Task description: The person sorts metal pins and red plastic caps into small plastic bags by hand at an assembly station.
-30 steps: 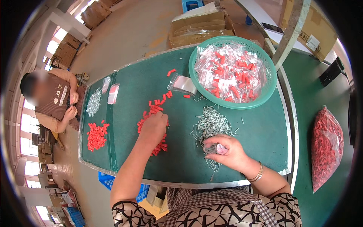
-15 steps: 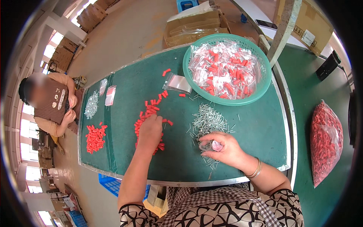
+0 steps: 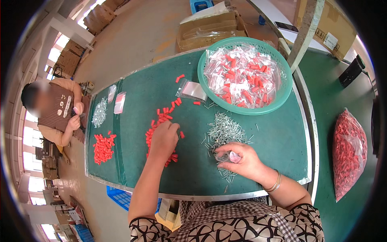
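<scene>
My left hand is over a pile of small red plastic plugs, its fingers curled down among them. The fingertips are mostly hidden, so what they pinch cannot be made out. One loose red plug lies just right of these fingers. Between thumb and fingers of my right hand is a small clear plastic bag, its pinkish-white part bunched in the grip. That hand rests low over the near part of a heap of silver screws.
A green basket full of packed bags stands at the far right of the green table. Flat bags lie beside it. At the left, a person works by another red pile. A sack of red plugs lies at right.
My left hand has shifted slightly right over the red pile. A plug that lay by its fingertips no longer shows. My right hand stays nearly still with the bag.
</scene>
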Motion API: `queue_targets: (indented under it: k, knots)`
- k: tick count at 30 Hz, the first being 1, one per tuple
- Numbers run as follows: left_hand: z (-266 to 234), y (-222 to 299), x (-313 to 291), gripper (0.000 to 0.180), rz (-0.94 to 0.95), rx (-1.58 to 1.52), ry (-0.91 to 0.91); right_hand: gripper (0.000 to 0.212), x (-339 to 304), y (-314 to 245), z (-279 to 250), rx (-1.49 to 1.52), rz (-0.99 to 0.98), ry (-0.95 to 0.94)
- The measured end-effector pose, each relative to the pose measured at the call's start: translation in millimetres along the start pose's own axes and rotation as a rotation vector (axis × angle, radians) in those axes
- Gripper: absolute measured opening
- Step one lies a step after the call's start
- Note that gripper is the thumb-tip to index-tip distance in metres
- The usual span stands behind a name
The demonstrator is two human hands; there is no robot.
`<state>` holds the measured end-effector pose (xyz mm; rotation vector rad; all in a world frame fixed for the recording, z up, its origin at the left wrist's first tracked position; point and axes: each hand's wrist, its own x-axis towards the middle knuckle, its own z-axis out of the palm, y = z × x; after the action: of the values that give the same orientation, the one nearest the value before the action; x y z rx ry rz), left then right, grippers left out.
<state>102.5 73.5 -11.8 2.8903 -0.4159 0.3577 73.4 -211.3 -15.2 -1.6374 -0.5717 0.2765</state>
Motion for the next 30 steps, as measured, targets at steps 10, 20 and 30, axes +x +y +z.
queue_targets:
  k: [10,20,30]
  knots:
    - [-8,15,-4,0.018,0.121,0.073,-0.086,0.042,2,-1,-1,-0.032,-0.017,-0.005]
    - [-51,114,-6,0.022,0.142,-0.556,-0.033,0.042,0,4,0,-0.029,-0.036,0.013]
    - [-38,119,-19,0.029,0.038,-0.641,0.111,0.039,-1,-2,0,-0.042,-0.033,0.038]
